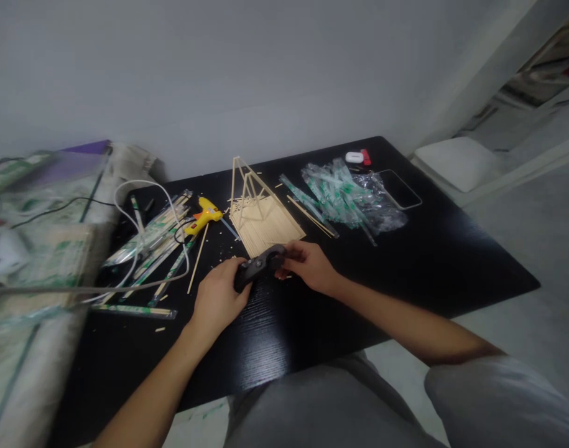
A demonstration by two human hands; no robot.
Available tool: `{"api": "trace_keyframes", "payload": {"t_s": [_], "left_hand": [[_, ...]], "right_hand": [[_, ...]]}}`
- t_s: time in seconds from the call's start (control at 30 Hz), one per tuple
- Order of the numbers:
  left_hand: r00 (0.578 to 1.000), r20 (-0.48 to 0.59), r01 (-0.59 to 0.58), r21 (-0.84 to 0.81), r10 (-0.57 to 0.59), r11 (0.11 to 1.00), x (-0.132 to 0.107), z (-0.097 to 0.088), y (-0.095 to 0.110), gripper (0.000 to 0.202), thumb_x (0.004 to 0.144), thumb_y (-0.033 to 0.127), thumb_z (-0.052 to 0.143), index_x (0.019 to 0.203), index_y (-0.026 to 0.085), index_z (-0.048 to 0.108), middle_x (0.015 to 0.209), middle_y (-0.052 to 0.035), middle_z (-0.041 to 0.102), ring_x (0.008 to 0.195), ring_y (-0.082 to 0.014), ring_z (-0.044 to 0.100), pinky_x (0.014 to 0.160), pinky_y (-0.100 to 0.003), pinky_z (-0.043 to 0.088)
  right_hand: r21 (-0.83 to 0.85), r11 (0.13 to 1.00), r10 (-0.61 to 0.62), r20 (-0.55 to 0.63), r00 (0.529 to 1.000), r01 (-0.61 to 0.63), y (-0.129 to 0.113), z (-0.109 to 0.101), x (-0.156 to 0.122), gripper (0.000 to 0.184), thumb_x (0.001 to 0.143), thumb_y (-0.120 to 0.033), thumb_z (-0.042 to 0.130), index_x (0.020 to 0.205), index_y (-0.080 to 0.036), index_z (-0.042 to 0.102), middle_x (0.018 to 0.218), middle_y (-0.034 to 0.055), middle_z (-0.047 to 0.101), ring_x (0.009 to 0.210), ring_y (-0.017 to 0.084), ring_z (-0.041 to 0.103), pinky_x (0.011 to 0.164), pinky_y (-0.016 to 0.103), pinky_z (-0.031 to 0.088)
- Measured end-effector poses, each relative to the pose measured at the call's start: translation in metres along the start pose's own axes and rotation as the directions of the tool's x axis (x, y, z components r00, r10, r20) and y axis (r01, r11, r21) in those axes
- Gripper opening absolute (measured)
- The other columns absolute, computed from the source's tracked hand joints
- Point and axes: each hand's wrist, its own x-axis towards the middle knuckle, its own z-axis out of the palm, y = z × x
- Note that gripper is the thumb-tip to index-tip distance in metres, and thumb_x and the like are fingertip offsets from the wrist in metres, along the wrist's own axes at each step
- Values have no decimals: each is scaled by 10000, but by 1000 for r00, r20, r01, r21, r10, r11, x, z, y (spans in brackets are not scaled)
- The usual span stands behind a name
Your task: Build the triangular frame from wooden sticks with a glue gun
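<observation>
My left hand and my right hand both grip a dark hand tool, perhaps cutters, low over the black table. The left hand wraps the tool's near end, and the right hand's fingers pinch its far end. Just beyond the hands sits a flat mat of wooden sticks with a triangular stick frame standing on it. What the tool's tip touches is hidden by my right fingers.
A yellow glue gun with a white cord lies left of the mat among wrapped chopsticks. Empty wrappers, a phone and a white case lie at back right. Clutter borders the table's left side.
</observation>
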Motion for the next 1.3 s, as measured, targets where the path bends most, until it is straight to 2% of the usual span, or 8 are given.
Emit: {"api": "trace_keyframes", "payload": {"t_s": [0.27, 0.8, 1.3], "left_hand": [[1000, 4, 2, 21, -2, 1000, 0, -2, 1, 318, 843, 223, 620, 1159, 191, 612, 1095, -120, 733, 991, -307, 704, 873, -436, 548], [1000, 27, -6, 15, 6, 1000, 0, -1, 1, 321, 858, 247, 609, 1170, 172, 610, 1082, -117, 732, 987, -303, 711, 878, -417, 555], [997, 76, 0, 0, 0, 1000, 0, 0, 2, 281, 884, 243, 581, 1160, 191, 589, 1073, -94, 725, 955, -273, 708, 854, -389, 547]], "right_hand": [[40, 999, 13, -22, 1000, -12, -1, 0, 1, 372, 661, -430, 896, 828, -174, 685, 746, 9, 753, 687, 168, 732, 682, 302, 621], [-70, 998, 8, -21, 1000, -10, 2, -3, 1, 357, 719, -482, 845, 822, -169, 706, 664, 2, 707, 600, 164, 686, 641, 315, 591], [-93, 996, 0, -61, 998, -6, 0, -1, 0, 362, 670, -453, 873, 745, -162, 672, 588, -17, 673, 532, 135, 629, 580, 272, 537]]}}
